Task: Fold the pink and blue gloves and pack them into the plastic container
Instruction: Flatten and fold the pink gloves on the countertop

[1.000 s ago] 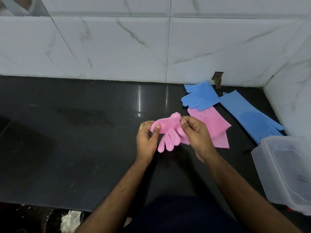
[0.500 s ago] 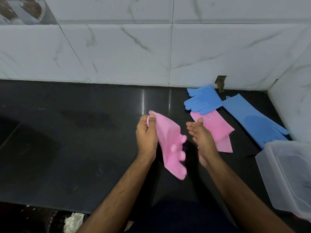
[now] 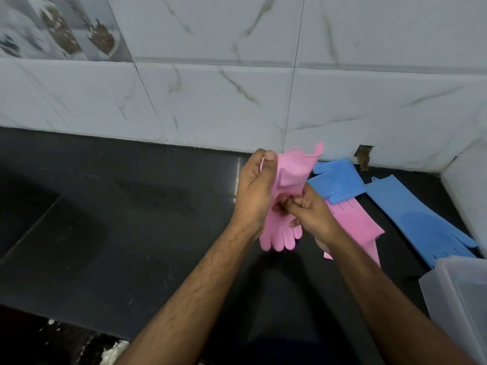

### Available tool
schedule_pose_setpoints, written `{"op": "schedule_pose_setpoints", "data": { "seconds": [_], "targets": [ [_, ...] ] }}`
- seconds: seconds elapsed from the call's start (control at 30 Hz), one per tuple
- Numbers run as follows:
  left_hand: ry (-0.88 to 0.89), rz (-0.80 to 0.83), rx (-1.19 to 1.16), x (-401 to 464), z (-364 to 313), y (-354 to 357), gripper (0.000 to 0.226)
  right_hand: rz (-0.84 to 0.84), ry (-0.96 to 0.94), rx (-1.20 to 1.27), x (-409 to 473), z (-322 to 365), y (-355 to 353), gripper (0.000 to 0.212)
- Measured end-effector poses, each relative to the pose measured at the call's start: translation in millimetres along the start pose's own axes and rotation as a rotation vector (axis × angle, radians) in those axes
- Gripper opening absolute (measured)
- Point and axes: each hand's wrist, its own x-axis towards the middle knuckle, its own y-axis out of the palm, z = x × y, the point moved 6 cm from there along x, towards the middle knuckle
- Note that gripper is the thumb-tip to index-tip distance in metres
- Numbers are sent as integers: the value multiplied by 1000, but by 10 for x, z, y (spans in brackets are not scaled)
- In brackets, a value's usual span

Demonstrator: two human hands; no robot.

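A pink glove [image 3: 291, 175] hangs upright above the black counter, cuff up and fingers down. My left hand [image 3: 257, 191] grips its cuff edge with the thumb on top. My right hand [image 3: 312, 213] pinches the glove's middle from the right. A second pink glove [image 3: 355, 225] lies flat on the counter behind my right hand. One blue glove [image 3: 337, 180] lies partly over it near the wall. Another blue glove [image 3: 421, 219] lies stretched out to the right. The clear plastic container [image 3: 458, 299] sits at the right edge, partly out of view.
The black counter [image 3: 118, 219] stretches out to the left. White marble-look tiles [image 3: 210, 101] form the back wall, and a side wall [image 3: 469, 185] closes the right corner. The counter's front edge runs near my forearms.
My left hand has lifted the pink glove higher, cuff up. My right hand, open and apart half a second ago, has closed onto the glove's middle.
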Motion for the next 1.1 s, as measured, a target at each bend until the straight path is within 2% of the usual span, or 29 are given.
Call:
{"op": "schedule_pose_setpoints", "data": {
  "seconds": [0.07,0.2,0.27,0.33,0.4,0.47,0.53,0.63,0.73,0.83,0.9,0.97,1.0,1.07,1.1],
  "targets": [
    [25,38,13,25,-66,29,23,-10,-35,122,146,88,-42,39],
    [112,121,72,10,-92,0,21,15,-45,357,244,186,-56,55],
    [128,210,157,-61,17,-82,19,28,3,483,171,97,-83,48],
    [55,301,266,-187,304,-238,18,17,128,476,31,-132,-106,37],
    [-95,345,310,-372,711,-437,24,0,323,339,-169,-448,-98,30],
    [-269,321,326,-584,1111,-635,27,-12,440,103,-357,-763,-76,19],
    [-389,311,352,-761,1394,-772,24,-26,438,-81,-469,-973,-72,35],
    [-451,361,426,-891,1591,-834,24,-66,375,-238,-505,-1021,-109,53],
    [-436,423,477,-898,1563,-773,30,-39,255,-632,-446,-939,-136,51],
    [-469,428,458,-860,1486,-700,51,-200,99,-1027,-475,-775,-142,44],
    [-356,361,559,-792,1423,-696,48,-255,-11,-1129,-507,-698,-65,41],
    [-183,303,803,-731,1390,-704,31,-162,-65,-1144,-516,-741,67,40],
    [-108,327,1000,-708,1398,-692,29,-82,-46,-1143,-523,-820,124,43],
    [-54,464,1368,-721,1508,-667,40,70,44,-1165,-565,-1018,195,51],
    [-58,516,1463,-749,1578,-667,44,119,75,-1187,-595,-1103,204,55]
  ]
}}
